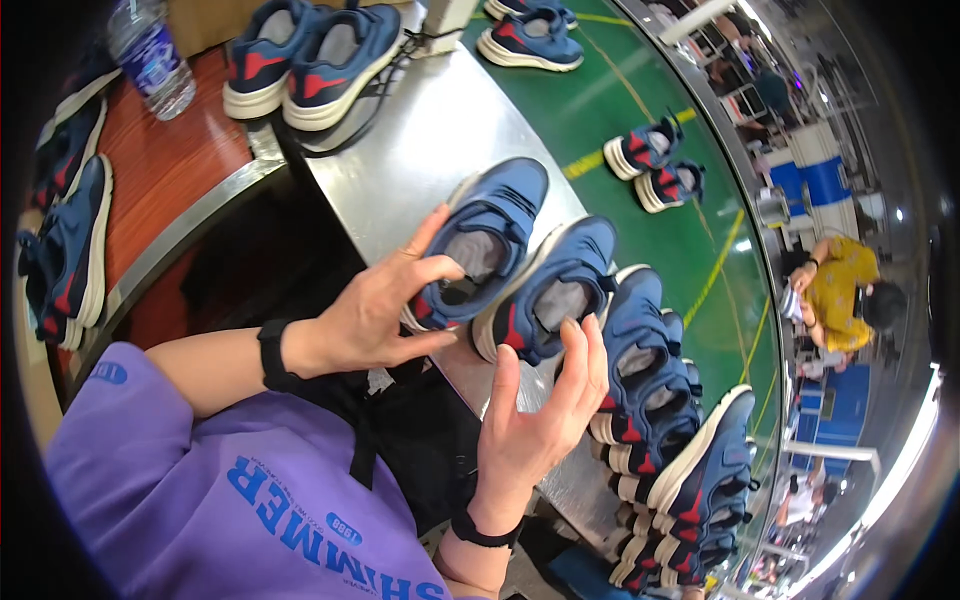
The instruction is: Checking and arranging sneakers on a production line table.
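Two blue sneakers with red heel patches and white soles stand side by side on a metal bench, toes pointing away. My left hand [375,310] is closed on the collar and side of the left sneaker [515,195], one finger along its outer side and another digit at the opening. At the heel of the right sneaker [585,240] is my right hand [545,420], thumb on one side and fingertips on the other rim of the opening. Grey stuffing [475,255] fills the left shoe, and similar grey stuffing [562,302] sits in the right one.
More matching sneakers [690,470] are piled along the bench [400,120] to the right. Another pair [320,60] with a black cord stands at the far end. A water bottle [155,65] and shoes [75,240] are left. A person [840,290] in yellow works beyond.
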A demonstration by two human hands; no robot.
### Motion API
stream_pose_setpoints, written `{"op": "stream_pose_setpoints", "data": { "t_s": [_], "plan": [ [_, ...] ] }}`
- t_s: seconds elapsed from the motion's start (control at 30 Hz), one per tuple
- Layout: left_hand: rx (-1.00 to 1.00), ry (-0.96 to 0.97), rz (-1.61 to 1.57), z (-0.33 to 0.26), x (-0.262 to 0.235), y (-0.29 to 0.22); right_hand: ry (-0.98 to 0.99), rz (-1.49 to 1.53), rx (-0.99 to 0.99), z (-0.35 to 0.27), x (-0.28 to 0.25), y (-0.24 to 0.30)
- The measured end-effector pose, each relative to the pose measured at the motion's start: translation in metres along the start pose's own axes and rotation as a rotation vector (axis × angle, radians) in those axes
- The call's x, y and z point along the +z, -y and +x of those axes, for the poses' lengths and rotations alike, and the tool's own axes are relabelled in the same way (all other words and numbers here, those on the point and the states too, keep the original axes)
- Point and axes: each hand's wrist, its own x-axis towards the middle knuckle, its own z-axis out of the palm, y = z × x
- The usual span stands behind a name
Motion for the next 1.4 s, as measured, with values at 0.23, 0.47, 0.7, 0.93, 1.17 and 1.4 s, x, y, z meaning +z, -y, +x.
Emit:
{"op": "stream_pose_setpoints", "data": {
  "t_s": [0.23,0.47,0.7,0.93,1.17,1.4],
  "plan": [
    [0.088,-0.096,0.131,-0.02,0.013,-0.012,0.127,-0.072,-0.08,-0.015,0.022,-0.007],
    [0.232,-0.17,0.309,-0.026,0.021,-0.01,0.01,0.093,0.029,-0.029,0.024,-0.013],
    [0.052,-0.139,0.194,-0.022,0.012,-0.012,0.266,0.03,-0.102,-0.005,0.006,-0.011],
    [-0.207,-0.178,-0.315,-0.014,-0.026,-0.01,0.598,-0.312,-0.175,0.025,-0.015,0.017],
    [0.067,-0.145,0.095,0.014,-0.021,0.014,0.553,-0.274,-0.191,0.023,0.009,0.028],
    [-0.044,-0.068,0.257,0.002,-0.003,0.018,0.402,-0.185,-0.171,0.023,0.024,0.013]
  ]
}}
